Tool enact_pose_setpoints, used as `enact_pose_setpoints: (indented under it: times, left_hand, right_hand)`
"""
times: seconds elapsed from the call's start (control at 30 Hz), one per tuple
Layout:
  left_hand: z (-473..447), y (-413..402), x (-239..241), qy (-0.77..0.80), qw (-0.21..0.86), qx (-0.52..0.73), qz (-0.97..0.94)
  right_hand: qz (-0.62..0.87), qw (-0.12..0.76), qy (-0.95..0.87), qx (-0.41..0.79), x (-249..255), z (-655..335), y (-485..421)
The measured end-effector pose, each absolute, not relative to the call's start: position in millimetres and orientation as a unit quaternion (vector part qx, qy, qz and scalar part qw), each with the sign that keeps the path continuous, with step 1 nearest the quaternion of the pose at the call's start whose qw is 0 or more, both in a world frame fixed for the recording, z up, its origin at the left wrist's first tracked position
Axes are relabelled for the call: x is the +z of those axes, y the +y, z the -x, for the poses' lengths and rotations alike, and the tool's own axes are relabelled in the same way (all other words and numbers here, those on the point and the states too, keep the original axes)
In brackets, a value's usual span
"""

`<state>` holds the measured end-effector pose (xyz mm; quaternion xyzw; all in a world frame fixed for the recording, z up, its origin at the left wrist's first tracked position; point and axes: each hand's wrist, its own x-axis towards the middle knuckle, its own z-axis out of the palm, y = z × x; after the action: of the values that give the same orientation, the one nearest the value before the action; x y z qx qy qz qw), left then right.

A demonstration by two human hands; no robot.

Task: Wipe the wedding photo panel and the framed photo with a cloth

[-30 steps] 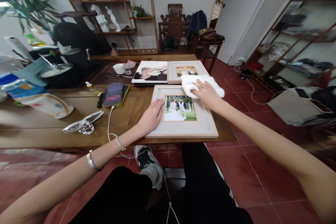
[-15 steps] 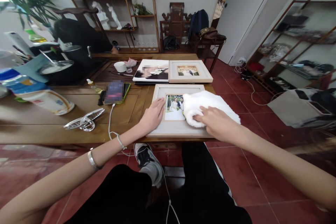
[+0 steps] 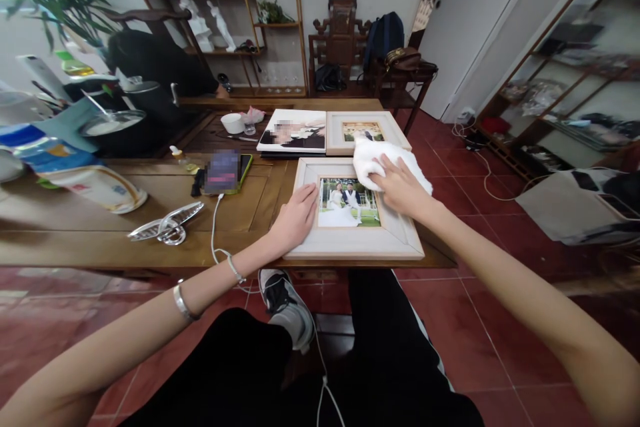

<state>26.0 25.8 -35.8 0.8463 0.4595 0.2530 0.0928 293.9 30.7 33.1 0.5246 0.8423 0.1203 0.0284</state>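
A pale wooden picture frame [image 3: 350,245] with a wedding photo lies flat at the near edge of the wooden table [image 3: 125,233]. My left hand [image 3: 296,217] rests flat on the frame's left border, fingers stretched out. My right hand [image 3: 397,185] presses a white cloth [image 3: 373,155] onto the frame's upper right corner, fingers curled over the cloth. Behind it lie a smaller frame [image 3: 340,137] and an unframed photo print [image 3: 293,130].
A phone [image 3: 223,172] on a white charging cable, a metal clip-like piece [image 3: 167,227], a small bottle [image 3: 178,157] and a white cup [image 3: 233,123] sit left of the frames. Packaging and pans crowd the far left. Shelves, a chair and bags stand beyond.
My right hand slid the cloth from the frame's lower right, over the photo, up to its upper right corner. The left hand stayed on the left border.
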Motion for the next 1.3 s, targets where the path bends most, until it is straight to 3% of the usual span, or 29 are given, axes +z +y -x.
enact_pose_setpoints:
  times: [0.17, 0.43, 0.57, 0.97, 1.13, 1.3]
  left_hand:
    - [-25, 27, -35, 0.459, 0.095, 0.252, -0.847]
    - [-26, 26, -35, 0.457, 0.09, 0.247, -0.849]
    - [-26, 27, -36, 0.458, 0.09, 0.251, -0.848]
    - [-24, 27, -33, 0.445, 0.088, 0.244, -0.857]
    - [-24, 27, -34, 0.445, 0.086, 0.254, -0.855]
    - [-24, 27, -34, 0.451, 0.09, 0.249, -0.852]
  right_hand:
    - [-0.48, 0.045, 0.868, 0.12, 33, -288, 36]
    - [-0.431, 0.104, 0.896, 0.02, 67, -271, -70]
    - [-0.43, 0.092, 0.898, -0.013, 72, -264, -98]
    - [-0.533, -0.07, 0.837, 0.099, 30, -271, 26]
    - [-0.533, -0.025, 0.84, 0.094, 26, -264, 50]
    - [-0.497, 0.036, 0.865, 0.053, 36, -261, 3]
